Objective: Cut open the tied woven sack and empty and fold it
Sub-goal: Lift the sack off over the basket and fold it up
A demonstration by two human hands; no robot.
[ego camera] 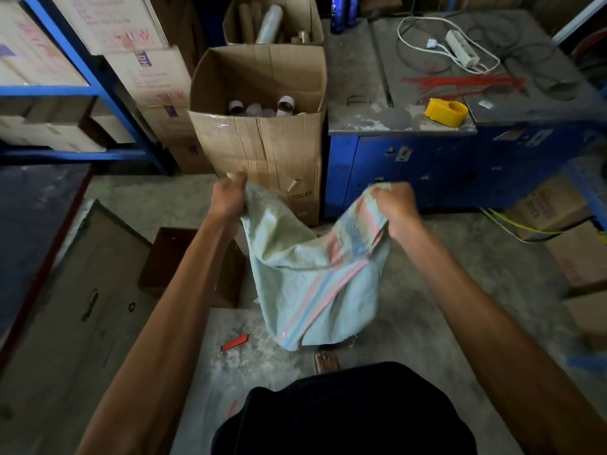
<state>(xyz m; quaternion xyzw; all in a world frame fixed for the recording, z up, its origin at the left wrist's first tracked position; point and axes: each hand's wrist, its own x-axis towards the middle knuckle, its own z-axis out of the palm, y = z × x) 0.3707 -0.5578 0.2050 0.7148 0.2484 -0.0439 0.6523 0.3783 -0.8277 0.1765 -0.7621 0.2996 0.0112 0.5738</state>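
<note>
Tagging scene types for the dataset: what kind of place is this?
Likely a warehouse stockroom or packing area: blue shelving stacked with cartons, an open box of rolls on the concrete floor, and a blue machine carrying a yellow tape dispenser and red ties.

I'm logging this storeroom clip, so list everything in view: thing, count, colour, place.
woven sack: one, pale green with pink and blue stripes, hanging limp between both hands
open carton: one, brown, behind the sack, holding rolls
tape dispenser: one, yellow, on the grey bench top
power strip: one, white, far bench top
cable ties: a bundle, red, bench top
cutter: one, red, on the floor
left hand: gripping the sack's top edge
right hand: gripping the opposite edge
</note>
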